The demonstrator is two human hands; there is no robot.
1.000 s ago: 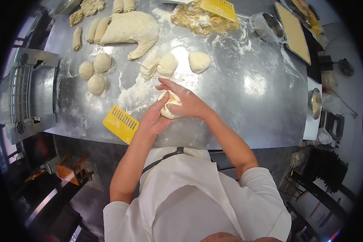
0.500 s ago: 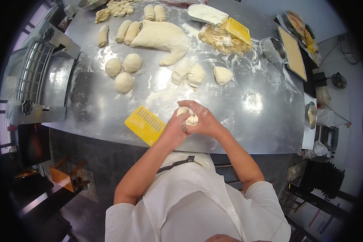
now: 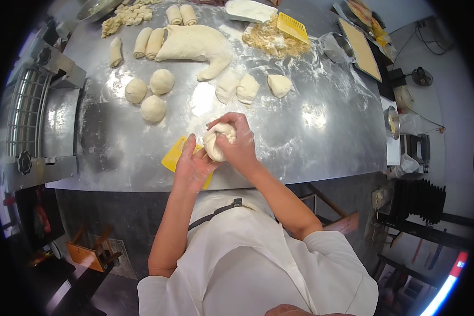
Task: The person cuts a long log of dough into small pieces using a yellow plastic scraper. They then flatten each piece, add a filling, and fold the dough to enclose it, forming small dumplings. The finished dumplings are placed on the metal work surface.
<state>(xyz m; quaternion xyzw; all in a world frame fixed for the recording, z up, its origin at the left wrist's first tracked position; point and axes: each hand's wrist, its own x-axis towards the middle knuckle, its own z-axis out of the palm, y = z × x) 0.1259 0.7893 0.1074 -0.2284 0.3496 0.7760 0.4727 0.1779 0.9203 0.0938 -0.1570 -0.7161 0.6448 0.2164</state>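
Note:
A creased ball of dough is in my right hand, its fingers wrapped round the far side and the thumb pressed into the folds. My left hand lies open on the near left side, palm turned up, its fingertips reaching the dough's lower edge. Partly hidden under that hand is a yellow slotted scraper on the steel table. Beyond my hands are dough pieces, with another cut piece to the right. Three smooth dough balls sit at the left.
A large dough slab lies farther back beside rolled dough. A flour scoop and a second yellow scraper rest by a crumbly heap. A roller machine stands left, a tray at the far right.
Both hands have moved left. The left hand has opened away from the dough, which now shows more fully in the right hand. The whole view has shifted slightly.

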